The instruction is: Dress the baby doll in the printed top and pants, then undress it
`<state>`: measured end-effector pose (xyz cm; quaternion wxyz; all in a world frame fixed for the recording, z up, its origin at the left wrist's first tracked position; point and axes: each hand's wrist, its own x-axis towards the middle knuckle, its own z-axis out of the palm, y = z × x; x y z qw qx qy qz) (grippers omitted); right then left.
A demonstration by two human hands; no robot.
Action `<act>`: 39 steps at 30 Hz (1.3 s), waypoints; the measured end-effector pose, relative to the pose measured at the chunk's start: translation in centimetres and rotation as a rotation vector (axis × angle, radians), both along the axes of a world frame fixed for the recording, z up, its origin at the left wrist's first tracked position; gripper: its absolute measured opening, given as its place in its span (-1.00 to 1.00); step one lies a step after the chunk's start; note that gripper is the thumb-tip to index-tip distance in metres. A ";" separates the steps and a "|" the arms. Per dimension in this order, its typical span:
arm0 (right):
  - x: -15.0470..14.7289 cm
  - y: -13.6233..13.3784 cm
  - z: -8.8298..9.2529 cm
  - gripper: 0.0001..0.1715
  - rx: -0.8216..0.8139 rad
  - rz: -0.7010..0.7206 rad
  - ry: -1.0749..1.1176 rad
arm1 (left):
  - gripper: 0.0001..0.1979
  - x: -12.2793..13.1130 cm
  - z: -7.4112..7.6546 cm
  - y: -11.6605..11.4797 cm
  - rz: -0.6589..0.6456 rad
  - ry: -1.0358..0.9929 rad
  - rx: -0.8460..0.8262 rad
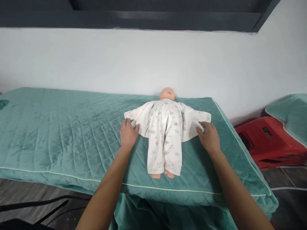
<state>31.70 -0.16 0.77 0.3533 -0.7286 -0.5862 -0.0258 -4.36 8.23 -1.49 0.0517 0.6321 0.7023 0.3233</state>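
A baby doll [167, 93] lies on its back on a green quilted bed [59, 127], head toward the wall. It wears white patterned pyjamas [165, 137], the jacket spread open to both sides. My left hand [128, 132] rests on the bed, its fingers pinching the lower edge of the jacket's left flap. My right hand [209, 136] grips the edge of the right flap below the sleeve. The doll's bare feet [163, 174] stick out of the trouser legs near the bed's front edge.
A white wall runs behind the bed. A red plastic object [268, 140] stands on the floor at the right, beside another green-covered bed [291, 111]. Dark floor shows below the bed's front edge.
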 end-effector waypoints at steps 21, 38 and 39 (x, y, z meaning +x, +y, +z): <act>-12.4 -0.5 5.8 -0.87 0.021 0.400 -0.221 | -0.71 -0.3 1.8 -0.7 0.024 -0.316 0.110; -9.3 1.1 4.8 -0.91 0.138 0.477 0.535 | -0.76 7.0 7.9 -3.7 -0.799 0.070 0.295; -9.2 2.5 5.2 -0.91 0.131 0.427 0.592 | -0.76 7.1 8.3 -2.6 -0.743 -0.038 0.286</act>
